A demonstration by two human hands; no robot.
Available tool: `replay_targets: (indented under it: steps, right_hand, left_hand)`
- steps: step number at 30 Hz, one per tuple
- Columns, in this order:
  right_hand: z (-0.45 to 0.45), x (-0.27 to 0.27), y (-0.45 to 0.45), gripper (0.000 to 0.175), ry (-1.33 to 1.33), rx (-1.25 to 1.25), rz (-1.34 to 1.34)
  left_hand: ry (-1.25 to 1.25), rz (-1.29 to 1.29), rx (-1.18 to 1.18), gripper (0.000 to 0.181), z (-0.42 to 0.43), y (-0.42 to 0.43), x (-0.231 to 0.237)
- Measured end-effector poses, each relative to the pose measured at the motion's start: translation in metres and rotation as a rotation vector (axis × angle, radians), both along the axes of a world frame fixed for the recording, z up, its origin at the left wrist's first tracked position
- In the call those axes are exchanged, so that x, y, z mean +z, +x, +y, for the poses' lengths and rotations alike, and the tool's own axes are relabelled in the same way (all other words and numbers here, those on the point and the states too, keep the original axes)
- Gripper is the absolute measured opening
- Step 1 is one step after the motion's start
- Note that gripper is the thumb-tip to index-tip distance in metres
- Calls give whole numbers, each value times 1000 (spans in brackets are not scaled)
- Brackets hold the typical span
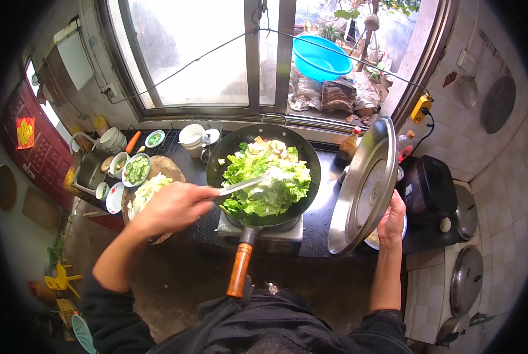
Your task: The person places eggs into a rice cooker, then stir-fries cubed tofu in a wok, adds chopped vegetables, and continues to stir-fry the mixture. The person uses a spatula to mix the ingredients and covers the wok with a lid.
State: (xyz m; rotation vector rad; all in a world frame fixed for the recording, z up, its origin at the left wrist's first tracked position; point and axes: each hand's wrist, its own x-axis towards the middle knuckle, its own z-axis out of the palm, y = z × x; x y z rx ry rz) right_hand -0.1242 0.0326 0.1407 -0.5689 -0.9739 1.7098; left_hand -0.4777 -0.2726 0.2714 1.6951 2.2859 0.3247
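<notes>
A dark wok [314,177] with a wooden handle stands on the stove [259,234], heaped with chopped leafy greens [268,194] and some pale pieces at the back. My left hand [175,205] grips the handle of a metal spatula [244,183], whose far end lies among the greens. To the right of the wok, my right hand [392,217] holds a large metal lid [365,190] tilted nearly upright, its inner side towards the wok. Behind my left hand, chopped pale vegetable [151,192] lies on a round wooden board [164,166].
Bowls, one with sliced cucumber [137,169], and a carrot [133,142] are at the left by the sink [91,168]. A dark sauce bottle [348,146] stands behind the lid; a black appliance [432,190] is at the right. The wok's handle [239,270] juts past the counter edge.
</notes>
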Motion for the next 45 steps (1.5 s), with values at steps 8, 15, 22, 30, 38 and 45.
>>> replay_targets:
  steps: [8, 15, 22, 30, 38, 45]
  right_hand:
    - [-16, -2, -14, 27, -6, 43, -25]
    - [-19, -5, -29, 26, -12, 97, -27]
    - [-21, 6, -47, 24, -14, 38, 0]
    - [-25, 10, -48, 25, -5, 109, -38]
    - [-26, 0, -39, 25, -26, 103, 17]
    - [-32, 16, -22, 25, 7, -21, -20]
  left_hand:
    - [-117, 324, -101, 34, -13, -6, -20]
    - [-190, 289, 18, 30, -77, -20, 8]
    - [-335, 241, 34, 32, -65, -29, 58]
    - [-226, 151, 15, 31, -37, -27, -2]
    - [-183, -140, 73, 35, -18, -15, -47]
    - [-198, -142, 76, 35, 0, -23, 27]
